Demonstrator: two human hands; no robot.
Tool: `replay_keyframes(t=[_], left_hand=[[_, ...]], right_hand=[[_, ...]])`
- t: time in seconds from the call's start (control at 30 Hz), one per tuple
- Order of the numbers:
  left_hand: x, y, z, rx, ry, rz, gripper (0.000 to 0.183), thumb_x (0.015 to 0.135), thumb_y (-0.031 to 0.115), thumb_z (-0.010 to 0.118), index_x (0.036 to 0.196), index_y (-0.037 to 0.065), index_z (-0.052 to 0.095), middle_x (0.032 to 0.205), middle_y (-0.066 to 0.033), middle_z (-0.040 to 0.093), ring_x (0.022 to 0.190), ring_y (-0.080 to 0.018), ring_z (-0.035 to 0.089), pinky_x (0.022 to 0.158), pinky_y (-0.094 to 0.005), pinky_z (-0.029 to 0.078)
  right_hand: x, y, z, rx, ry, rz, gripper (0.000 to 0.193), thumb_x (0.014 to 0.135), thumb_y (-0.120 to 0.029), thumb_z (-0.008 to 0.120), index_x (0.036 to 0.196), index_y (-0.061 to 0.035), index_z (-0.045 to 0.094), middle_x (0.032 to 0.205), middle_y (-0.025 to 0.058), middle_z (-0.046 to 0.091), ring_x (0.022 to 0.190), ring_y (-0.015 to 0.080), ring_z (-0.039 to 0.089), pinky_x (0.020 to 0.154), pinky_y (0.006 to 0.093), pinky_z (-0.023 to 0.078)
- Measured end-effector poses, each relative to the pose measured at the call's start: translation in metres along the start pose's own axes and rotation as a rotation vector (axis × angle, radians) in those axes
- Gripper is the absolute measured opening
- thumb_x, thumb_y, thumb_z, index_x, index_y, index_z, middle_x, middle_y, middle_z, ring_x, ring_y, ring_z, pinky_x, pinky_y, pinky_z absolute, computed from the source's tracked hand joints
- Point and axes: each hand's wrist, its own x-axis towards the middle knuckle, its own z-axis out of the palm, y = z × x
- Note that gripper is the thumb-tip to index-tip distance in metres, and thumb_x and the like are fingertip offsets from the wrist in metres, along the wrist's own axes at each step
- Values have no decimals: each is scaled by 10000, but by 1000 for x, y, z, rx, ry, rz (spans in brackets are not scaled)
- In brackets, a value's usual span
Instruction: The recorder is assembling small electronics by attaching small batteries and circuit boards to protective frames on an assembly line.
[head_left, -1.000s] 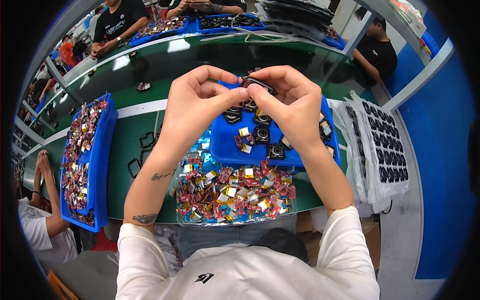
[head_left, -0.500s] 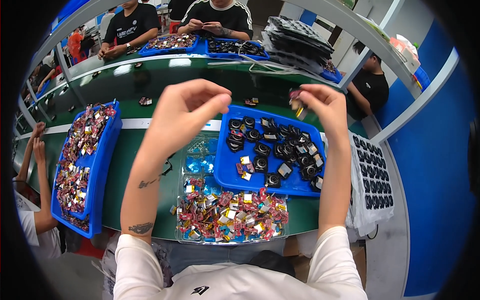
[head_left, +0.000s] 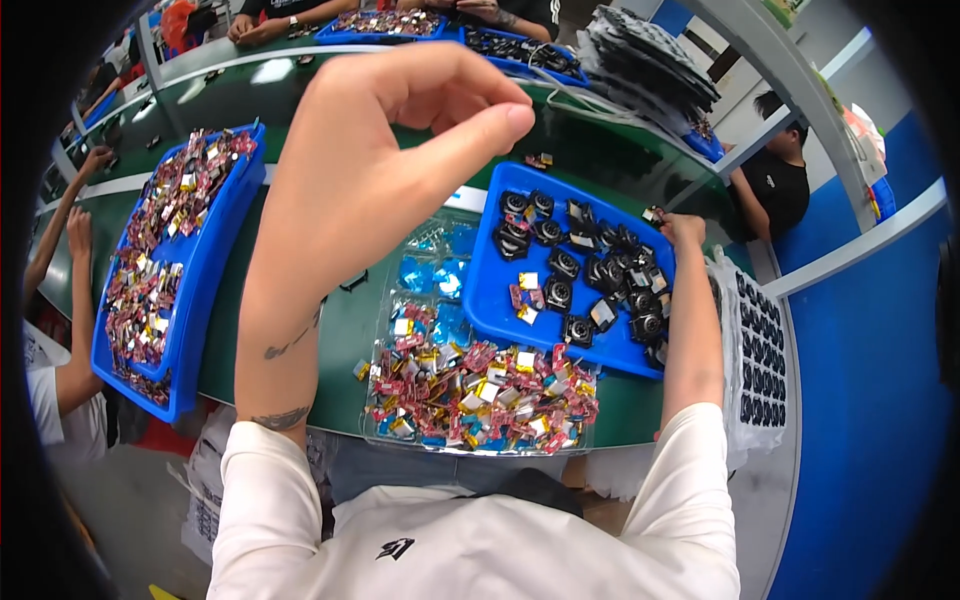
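My left hand (head_left: 385, 150) is raised close to the view, over the table left of the blue tray. Its thumb and fingertips are pinched together; anything between them is too small or hidden to make out. At the tray's far right corner, my right hand (head_left: 686, 230) grips a small circuit board (head_left: 654, 215) with a pale part on it. Black round-faced housings (head_left: 600, 270) and a few loose red boards with silver cells (head_left: 526, 297) lie in the blue tray (head_left: 482, 300). Nearest me, a clear plastic tray (head_left: 383, 425) holds a heap of red circuit boards with silver, yellow-taped cells (head_left: 485, 390).
Another long blue tray (head_left: 205, 330) of boards stands at the left, beside another person's hands (head_left: 80, 225). White sheets of black parts (head_left: 762, 350) lie at the right. Across the green table (head_left: 300, 130), co-workers sit behind blue trays (head_left: 525, 55) and stacked black trays (head_left: 650, 75).
My right hand has moved right and away from me with the circuit board. My left hand has risen nearer the view, still pinched. The whole view has shifted and tilted.
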Motion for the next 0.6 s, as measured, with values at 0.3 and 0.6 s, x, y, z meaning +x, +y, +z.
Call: replay_keyframes(t=[0.3, 0.6], left_hand=[[2, 6, 6, 47, 55, -29, 287, 858, 229, 678, 667, 21, 629, 635, 13, 617, 558, 8, 444, 503, -168, 291], [1, -8, 13, 107, -47, 0, 238, 852, 205, 669, 724, 8, 630, 656, -1, 628, 630, -29, 554, 570, -186, 401]], right_hand=[[-166, -77, 0, -54, -483, -1043, 192, 859, -137, 574, 1002, -36, 651, 936, 54, 664, 834, 103, 586, 732, 259, 466], [-271, -72, -14, -414, -896, -1423, 231, 723, -104, 698, 952, -73, 689, 1105, 89, 603, 1023, 270, 533, 921, 397, 391]])
